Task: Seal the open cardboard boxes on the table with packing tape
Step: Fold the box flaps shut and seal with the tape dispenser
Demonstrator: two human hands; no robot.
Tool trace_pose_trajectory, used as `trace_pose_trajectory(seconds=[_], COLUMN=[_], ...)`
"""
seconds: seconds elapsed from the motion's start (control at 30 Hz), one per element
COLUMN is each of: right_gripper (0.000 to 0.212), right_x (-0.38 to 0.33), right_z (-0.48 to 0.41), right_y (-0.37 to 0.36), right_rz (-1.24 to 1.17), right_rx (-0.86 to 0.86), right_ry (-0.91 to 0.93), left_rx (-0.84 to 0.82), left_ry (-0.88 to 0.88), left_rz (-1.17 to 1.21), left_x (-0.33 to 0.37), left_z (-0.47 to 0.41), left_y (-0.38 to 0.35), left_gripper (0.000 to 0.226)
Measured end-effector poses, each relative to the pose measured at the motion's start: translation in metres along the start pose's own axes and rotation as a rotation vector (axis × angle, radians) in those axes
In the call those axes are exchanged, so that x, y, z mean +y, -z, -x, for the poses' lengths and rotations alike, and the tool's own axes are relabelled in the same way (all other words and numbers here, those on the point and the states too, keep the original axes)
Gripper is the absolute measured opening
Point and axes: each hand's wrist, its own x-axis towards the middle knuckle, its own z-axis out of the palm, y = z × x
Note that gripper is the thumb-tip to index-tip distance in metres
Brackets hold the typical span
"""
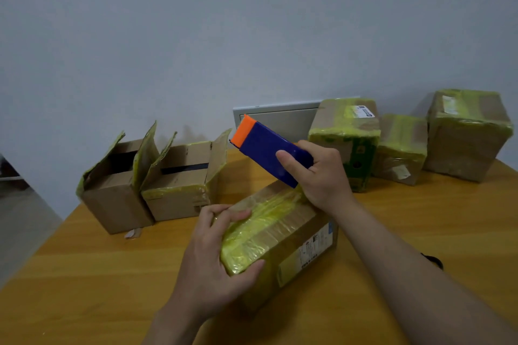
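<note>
Cardboard box [294, 228] gripped at its near end by left hand [213, 260]; right hand [322, 176] holds blue tool [260, 145] above.

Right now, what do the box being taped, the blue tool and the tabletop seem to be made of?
The front box: matte brown cardboard with creased edges; its tape is glossy yellow-green film, wrinkled. The blue tool in the right hand: shiny, orange-tipped, probably plastic or tape-wrapped, going by its highlights. The table: streaky orange grain, wood or laminate; cannot tell which.
</note>
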Motion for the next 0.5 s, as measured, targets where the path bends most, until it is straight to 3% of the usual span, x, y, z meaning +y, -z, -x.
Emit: trace_pose_trajectory(seconds=[0.17,0.23,0.37,0.5], right_gripper=[0.028,0.028,0.034,0.038], right_x=[-0.021,-0.032,-0.045,-0.042], right_z=[-0.005,-0.003,0.002,0.004], right_y=[-0.004,-0.005,0.003,0.018], right_rz=[-0.125,-0.191,-0.290,-0.351], right_rx=[0.091,0.116,0.139,0.212], right_ry=[-0.063,-0.083,-0.131,-0.206], left_rx=[0.122,0.128,-0.036,-0.199], left_ry=[0.106,0.188,0.224,0.129], left_rz=[-0.114,-0.199,-0.329,-0.380], left_x=[0.017,0.032,0.062,0.069], left_z=[0.003,0.002,0.000,-0.002], left_y=[-0.014,-0.021,-0.022,-0.010], left_gripper=[0.076,0.089,0.125,0.116])
